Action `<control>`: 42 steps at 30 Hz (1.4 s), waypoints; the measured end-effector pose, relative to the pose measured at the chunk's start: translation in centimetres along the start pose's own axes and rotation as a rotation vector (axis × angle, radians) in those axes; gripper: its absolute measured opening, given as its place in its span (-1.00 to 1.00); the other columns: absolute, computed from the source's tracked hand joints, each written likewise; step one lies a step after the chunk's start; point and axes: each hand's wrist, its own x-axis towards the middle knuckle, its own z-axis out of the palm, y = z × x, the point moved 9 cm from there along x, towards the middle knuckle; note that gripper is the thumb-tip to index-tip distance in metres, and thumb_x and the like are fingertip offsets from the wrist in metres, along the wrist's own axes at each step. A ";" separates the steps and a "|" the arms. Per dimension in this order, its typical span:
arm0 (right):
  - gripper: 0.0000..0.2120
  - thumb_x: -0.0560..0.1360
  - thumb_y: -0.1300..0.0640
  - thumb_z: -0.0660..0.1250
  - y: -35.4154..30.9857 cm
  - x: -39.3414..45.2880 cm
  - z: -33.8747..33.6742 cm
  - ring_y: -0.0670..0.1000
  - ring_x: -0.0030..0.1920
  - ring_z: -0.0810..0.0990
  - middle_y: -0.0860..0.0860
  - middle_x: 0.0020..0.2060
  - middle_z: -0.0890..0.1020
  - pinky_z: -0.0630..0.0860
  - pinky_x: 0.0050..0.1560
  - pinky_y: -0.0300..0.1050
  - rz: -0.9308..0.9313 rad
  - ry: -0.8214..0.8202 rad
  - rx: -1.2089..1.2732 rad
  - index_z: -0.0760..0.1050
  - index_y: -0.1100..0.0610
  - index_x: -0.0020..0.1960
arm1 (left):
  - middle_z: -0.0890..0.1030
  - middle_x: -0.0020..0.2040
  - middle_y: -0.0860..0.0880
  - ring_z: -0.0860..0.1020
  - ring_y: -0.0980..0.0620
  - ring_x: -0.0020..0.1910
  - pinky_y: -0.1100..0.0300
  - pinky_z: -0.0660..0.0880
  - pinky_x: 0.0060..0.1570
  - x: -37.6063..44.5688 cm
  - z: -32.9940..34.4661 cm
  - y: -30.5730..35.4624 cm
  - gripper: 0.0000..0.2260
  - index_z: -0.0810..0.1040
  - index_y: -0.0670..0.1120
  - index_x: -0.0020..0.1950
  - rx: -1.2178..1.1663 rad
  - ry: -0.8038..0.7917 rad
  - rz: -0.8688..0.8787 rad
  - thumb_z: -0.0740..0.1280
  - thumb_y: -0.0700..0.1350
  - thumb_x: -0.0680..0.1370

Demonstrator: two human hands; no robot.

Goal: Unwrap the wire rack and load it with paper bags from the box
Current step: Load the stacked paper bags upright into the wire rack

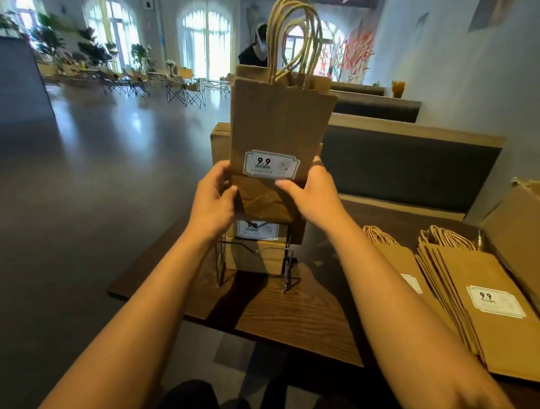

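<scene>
Standing upright in the upper tier of a wire rack near the left edge of the dark wooden tabletop, a bundle of brown paper bags is held at its lower end by both hands. The left hand is curled round the left edge of the bundle, and the right hand is clamped on the right edge, its thumb laid across the front just below the white price label. More bags are seen lower in the rack, behind its thin wires.

A tip-over is judged the main risk: the bundle stands tall, its twisted paper handles reach well above the rack, and the rack looks light and stands close to the tabletop's edge. An uneven push down could also crease the folded bottoms or catch them on a wire.

Further flat bags are stacked on the right of the tabletop, beside an open cardboard box at the far right.
</scene>
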 end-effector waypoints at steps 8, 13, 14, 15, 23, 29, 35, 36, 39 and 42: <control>-0.65 0.62 0.14 0.36 -0.1 1.3 -0.5 -0.15 0.17 0.51 -0.06 0.21 0.56 0.41 -0.05 -0.47 0.051 0.128 0.219 0.38 0.06 0.36 | 0.63 0.16 0.05 0.60 0.09 0.16 0.13 0.59 0.11 1.3 -1.6 -3.7 -0.77 0.52 0.05 0.31 0.138 0.065 -0.083 0.25 -0.15 0.68; -0.74 0.64 0.10 0.33 0.7 1.3 -0.6 -0.20 0.07 0.48 -0.10 0.15 0.50 0.42 -0.19 -0.47 0.100 0.175 0.225 0.36 0.06 0.28 | 0.65 0.03 0.01 0.60 0.03 0.05 -0.03 0.55 0.15 0.0 -1.4 -7.7 -0.84 0.58 -0.02 0.11 0.321 0.004 -0.267 0.20 -0.08 0.68; -0.74 0.64 0.09 0.33 0.8 1.2 -0.4 -0.20 0.07 0.48 -0.10 0.15 0.49 0.41 -0.17 -0.44 0.103 0.170 0.225 0.35 0.05 0.27 | 0.65 0.04 0.01 0.60 0.03 0.06 -0.01 0.53 0.14 -0.2 -1.1 -8.3 -0.81 0.59 -0.03 0.10 0.358 -0.030 -0.286 0.19 -0.07 0.68; -0.75 0.64 0.10 0.33 0.9 1.1 -0.2 -0.21 0.06 0.48 -0.11 0.15 0.49 0.41 -0.16 -0.43 0.104 0.166 0.222 0.35 0.05 0.27 | 0.66 0.06 0.00 0.60 0.02 0.08 0.00 0.52 0.14 -0.4 -0.7 -9.0 -0.79 0.60 -0.03 0.10 0.387 -0.066 -0.315 0.18 -0.04 0.68; -0.75 0.64 0.14 0.33 1.9 0.9 2.4 -0.16 0.12 0.47 -0.05 0.19 0.53 0.38 -0.16 -0.46 0.114 0.059 0.154 0.38 0.11 0.28 | 0.70 -0.03 -0.21 0.66 -0.16 -0.01 -0.07 0.51 0.07 -2.3 -0.1 -13.3 -0.62 0.58 -0.17 0.07 0.063 -0.068 -0.566 0.06 0.03 0.70; -0.72 0.63 0.15 0.34 3.3 0.8 3.9 -0.14 0.17 0.47 -0.04 0.25 0.55 0.40 -0.01 -0.41 0.150 0.008 0.146 0.40 0.11 0.31 | 0.69 -0.04 -0.12 0.64 -0.11 0.02 -0.02 0.47 0.06 -3.2 -0.4 -14.0 -0.54 0.56 -0.09 -0.04 -0.050 -0.018 -0.629 -0.01 0.12 0.74; -0.63 0.65 0.09 0.30 6.3 0.1 6.6 -0.06 0.29 0.52 -0.02 0.36 0.56 0.46 0.20 -0.17 0.261 -0.176 0.165 0.40 0.08 0.44 | 0.66 0.15 -0.11 0.66 -0.11 0.12 -0.17 0.59 0.15 -3.1 -0.7 -15.1 -0.52 0.45 0.01 0.23 -0.072 -0.053 -0.589 0.09 0.32 0.54; -0.61 0.67 0.01 0.26 6.9 -0.2 7.0 -0.03 0.32 0.51 0.01 0.39 0.53 0.47 0.28 -0.09 0.306 -0.224 0.137 0.37 0.09 0.46 | 0.66 0.16 -0.10 0.65 -0.11 0.13 -0.20 0.58 0.18 -3.1 -0.7 -15.2 -0.54 0.47 0.03 0.23 -0.065 -0.047 -0.592 0.11 0.32 0.55; -0.33 0.68 -0.16 0.13 8.5 -2.0 8.1 0.11 0.54 0.29 0.06 0.59 0.24 0.29 0.50 0.10 0.419 -0.353 0.022 0.01 0.15 0.64 | 0.68 0.13 -0.02 0.65 -0.05 0.13 -0.17 0.55 0.24 -3.0 -1.0 -15.5 -0.64 0.55 0.08 0.18 -0.033 -0.017 -0.620 0.17 0.24 0.54; -0.36 0.67 -0.17 0.16 9.0 -3.1 8.0 0.12 0.50 0.35 0.05 0.53 0.35 0.38 0.40 0.07 0.369 -0.281 -0.052 0.10 0.16 0.60 | 0.69 0.12 0.04 0.64 -0.02 0.15 -0.17 0.50 0.31 -2.9 -1.0 -16.0 -0.62 0.57 0.13 0.22 0.069 -0.066 -0.655 0.19 0.23 0.49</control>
